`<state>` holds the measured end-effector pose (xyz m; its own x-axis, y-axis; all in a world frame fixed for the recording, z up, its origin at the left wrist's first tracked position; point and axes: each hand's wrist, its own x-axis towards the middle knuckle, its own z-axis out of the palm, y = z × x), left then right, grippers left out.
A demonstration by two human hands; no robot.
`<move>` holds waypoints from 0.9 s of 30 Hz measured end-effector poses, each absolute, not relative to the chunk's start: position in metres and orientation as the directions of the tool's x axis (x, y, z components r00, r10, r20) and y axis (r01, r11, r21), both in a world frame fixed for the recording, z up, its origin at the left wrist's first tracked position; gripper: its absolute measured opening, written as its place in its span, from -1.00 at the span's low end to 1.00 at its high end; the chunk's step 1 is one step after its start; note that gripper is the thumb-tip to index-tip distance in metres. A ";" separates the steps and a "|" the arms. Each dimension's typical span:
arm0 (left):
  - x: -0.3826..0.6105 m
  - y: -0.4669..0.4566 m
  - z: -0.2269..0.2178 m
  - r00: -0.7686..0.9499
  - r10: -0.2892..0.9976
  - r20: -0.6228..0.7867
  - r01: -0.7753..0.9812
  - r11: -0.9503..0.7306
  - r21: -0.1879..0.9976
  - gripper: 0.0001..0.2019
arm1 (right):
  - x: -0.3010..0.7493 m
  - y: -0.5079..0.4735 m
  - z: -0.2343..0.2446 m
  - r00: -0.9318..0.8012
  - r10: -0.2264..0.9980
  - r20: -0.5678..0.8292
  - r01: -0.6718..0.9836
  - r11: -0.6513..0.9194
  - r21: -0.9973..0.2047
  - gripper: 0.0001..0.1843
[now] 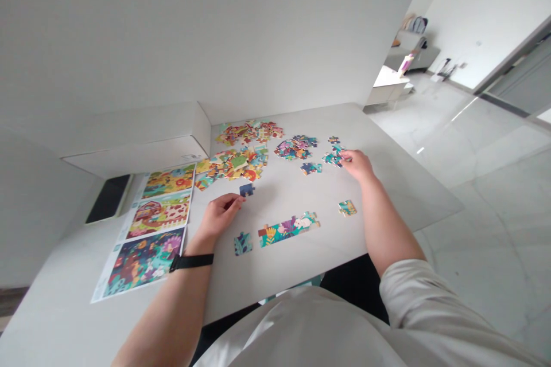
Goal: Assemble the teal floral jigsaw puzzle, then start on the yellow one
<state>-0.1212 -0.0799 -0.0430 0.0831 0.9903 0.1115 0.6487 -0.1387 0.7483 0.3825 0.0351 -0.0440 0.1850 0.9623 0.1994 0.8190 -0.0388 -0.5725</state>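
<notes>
My left hand [220,215] is closed, its thumb and fingertips pinching the lower edge of a dark blue puzzle piece [247,190]. At the right, my right hand [358,165] has its fingers together on a teal puzzle piece [342,155] at the edge of a small teal group [331,156]. Nearer to me lies a joined strip of puzzle pieces [289,229] with a white rabbit on it. A loose teal piece [243,243] is left of the strip, and another loose piece [347,208] is to its right.
Behind lie yellow pieces [236,163], red pieces [258,131] and purple-blue pieces [296,148] in piles. A sheet with three printed pictures [146,258] lies at left, beside a phone [109,198]. A white box [142,137] stands against the wall.
</notes>
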 end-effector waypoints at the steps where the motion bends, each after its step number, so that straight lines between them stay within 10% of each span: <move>1: -0.122 -0.080 -0.043 0.083 0.991 0.104 0.649 -0.134 0.749 -0.50 | 0.379 0.035 -0.045 0.141 0.973 0.182 0.839 -0.020 -0.544 -0.77; 13: -0.120 -0.081 -0.040 0.093 0.993 0.073 0.636 -0.116 0.763 -0.54 | 0.332 0.021 -0.045 -0.303 0.938 0.170 0.827 0.347 -0.442 -0.68; 27: -0.120 -0.081 -0.042 0.089 0.994 0.063 0.618 -0.104 0.779 -0.51 | 0.314 0.015 -0.048 -0.383 0.902 0.197 0.800 0.431 -0.418 -0.69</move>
<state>-0.1201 -0.0805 -0.0424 0.0889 0.9941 0.0627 0.6176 -0.1044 0.7795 0.3142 0.0152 -0.0476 -0.3833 0.9024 0.1969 0.7996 0.4309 -0.4183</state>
